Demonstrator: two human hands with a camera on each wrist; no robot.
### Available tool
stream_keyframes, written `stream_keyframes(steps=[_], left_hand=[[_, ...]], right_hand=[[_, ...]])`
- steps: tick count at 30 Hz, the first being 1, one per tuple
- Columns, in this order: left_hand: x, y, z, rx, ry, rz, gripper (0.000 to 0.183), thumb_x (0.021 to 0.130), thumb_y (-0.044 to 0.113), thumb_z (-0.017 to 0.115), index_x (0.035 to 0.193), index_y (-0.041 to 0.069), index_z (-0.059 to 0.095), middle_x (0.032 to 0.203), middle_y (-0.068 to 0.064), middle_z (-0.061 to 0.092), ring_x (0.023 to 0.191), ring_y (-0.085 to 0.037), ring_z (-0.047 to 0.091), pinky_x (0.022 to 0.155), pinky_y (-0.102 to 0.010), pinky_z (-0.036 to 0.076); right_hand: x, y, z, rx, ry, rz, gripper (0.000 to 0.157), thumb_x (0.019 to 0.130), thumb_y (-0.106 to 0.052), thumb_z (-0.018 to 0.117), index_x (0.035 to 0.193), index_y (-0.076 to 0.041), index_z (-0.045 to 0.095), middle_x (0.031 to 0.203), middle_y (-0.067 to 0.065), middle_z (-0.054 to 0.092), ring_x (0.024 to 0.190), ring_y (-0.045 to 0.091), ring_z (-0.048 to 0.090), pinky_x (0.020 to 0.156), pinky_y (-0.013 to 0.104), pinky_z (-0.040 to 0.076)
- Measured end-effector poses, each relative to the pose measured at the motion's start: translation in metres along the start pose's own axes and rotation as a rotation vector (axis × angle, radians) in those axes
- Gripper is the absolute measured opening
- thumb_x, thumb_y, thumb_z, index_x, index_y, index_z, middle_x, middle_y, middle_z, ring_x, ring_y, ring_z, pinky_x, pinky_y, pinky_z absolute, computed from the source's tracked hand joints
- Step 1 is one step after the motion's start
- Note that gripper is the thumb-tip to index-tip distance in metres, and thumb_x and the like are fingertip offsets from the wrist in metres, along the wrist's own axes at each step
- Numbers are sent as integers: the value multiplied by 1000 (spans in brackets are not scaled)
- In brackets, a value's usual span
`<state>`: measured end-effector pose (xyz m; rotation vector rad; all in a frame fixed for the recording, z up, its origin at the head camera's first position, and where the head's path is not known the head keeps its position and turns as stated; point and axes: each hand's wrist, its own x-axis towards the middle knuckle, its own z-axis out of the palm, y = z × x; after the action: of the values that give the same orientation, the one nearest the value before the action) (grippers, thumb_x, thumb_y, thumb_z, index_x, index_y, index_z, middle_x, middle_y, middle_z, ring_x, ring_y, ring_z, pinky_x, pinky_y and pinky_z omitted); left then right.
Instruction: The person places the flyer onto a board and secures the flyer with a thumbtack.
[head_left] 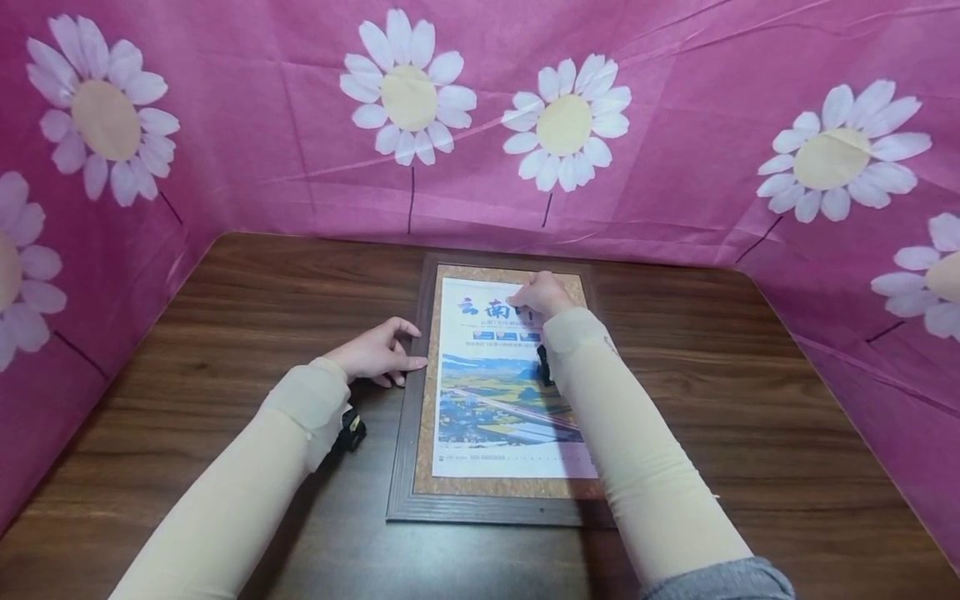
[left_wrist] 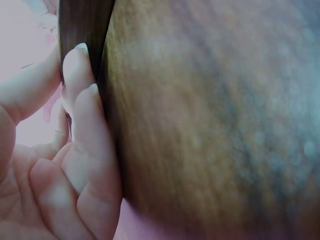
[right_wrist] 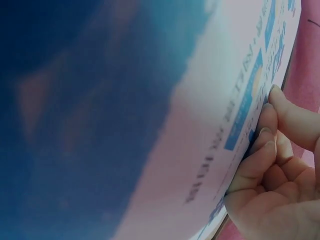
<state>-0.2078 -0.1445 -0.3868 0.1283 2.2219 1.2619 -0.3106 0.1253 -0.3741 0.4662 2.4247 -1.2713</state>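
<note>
A dark wooden frame [head_left: 405, 454] with a cork backing lies flat on the table, and a printed landscape poster [head_left: 498, 400] lies on the cork. My left hand [head_left: 384, 352] rests on the table beside the frame, its fingers [left_wrist: 87, 125] touching the frame's left edge [left_wrist: 82, 22]. My right hand [head_left: 537, 294] is on the poster near its top edge. Its curled fingers [right_wrist: 265, 150] pinch or press the poster [right_wrist: 210, 125] there; whether they hold anything small is hidden.
The brown wooden table [head_left: 750, 400] is walled on three sides by pink cloth with white daisies [head_left: 675, 167]. Black wrist-camera mounts [head_left: 351, 432] sit on both beige sleeves. The right forearm [head_left: 630, 450] crosses the frame's right side.
</note>
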Motion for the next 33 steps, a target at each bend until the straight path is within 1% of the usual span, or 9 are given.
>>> stream_keyframes(steps=[4, 7, 10, 15, 21, 26, 28, 30, 33], left_hand=[[1, 1, 1, 1, -8, 2, 57, 96, 26, 65, 141, 7, 34, 84, -5, 53, 68, -13, 63, 66, -31, 55], [2, 1, 2, -4, -10, 1, 57, 96, 25, 66, 140, 7, 35, 84, -5, 53, 68, -13, 62, 66, -31, 54], [3, 2, 3, 1, -12, 0, 57, 96, 25, 66, 140, 7, 35, 84, -5, 53, 68, -14, 62, 66, -31, 55], [4, 5, 4, 5, -13, -3, 56, 97, 24, 65, 140, 7, 35, 84, -5, 53, 68, -14, 62, 65, -31, 55], [6, 3, 4, 2, -10, -8, 56, 96, 24, 66, 140, 7, 35, 83, -5, 53, 67, -14, 62, 65, -30, 54], [8, 1, 3, -1, 0, -8, 55, 96, 24, 66, 139, 7, 35, 82, -5, 52, 67, -14, 62, 64, -30, 54], [7, 1, 4, 11, 8, -4, 54, 96, 24, 66, 138, 6, 36, 81, -6, 52, 67, -14, 62, 64, -30, 53], [7, 1, 4, 40, 30, 6, 51, 97, 24, 65, 135, 6, 39, 81, -6, 53, 67, -15, 61, 63, -31, 53], [3, 5, 1, 107, 113, 36, 45, 97, 27, 64, 131, 5, 46, 87, -9, 57, 70, -18, 61, 65, -32, 54]], right_hand=[[1, 0, -2, -29, 4, 11, 20, 92, -16, 71, 98, -7, 55, 97, 8, 57, 91, 25, 54, 81, 39, 45], [0, 0, -5, -62, 7, 23, 27, 91, -18, 72, 109, -7, 55, 100, 8, 55, 94, 26, 53, 86, 40, 45], [0, 2, -8, -89, 13, 36, 33, 90, -21, 74, 113, -6, 56, 95, 8, 56, 84, 23, 56, 78, 37, 47], [0, 8, -11, -81, 11, 34, 25, 89, -23, 76, 100, -7, 60, 79, 6, 60, 59, 16, 53, 56, 29, 43], [-1, 15, -16, 46, -78, 34, 27, 95, -29, 68, 83, -13, 50, 73, 1, 54, 58, 13, 47, 54, 27, 39], [-3, 18, -24, 24, -105, -83, 27, 98, -31, 64, 83, -10, 56, 73, -1, 55, 64, 13, 48, 62, 25, 40], [-4, 17, -29, -7, -121, -141, 25, 99, -30, 62, 94, -5, 61, 79, 1, 60, 67, 13, 50, 66, 25, 41], [-6, 14, -35, -11, -120, -194, 29, 99, -27, 61, 111, -1, 61, 94, 7, 66, 77, 14, 58, 77, 27, 48], [-15, 7, -50, 31, -82, -295, 40, 101, -27, 58, 127, 3, 55, 116, 20, 66, 92, 22, 65, 93, 35, 53]])
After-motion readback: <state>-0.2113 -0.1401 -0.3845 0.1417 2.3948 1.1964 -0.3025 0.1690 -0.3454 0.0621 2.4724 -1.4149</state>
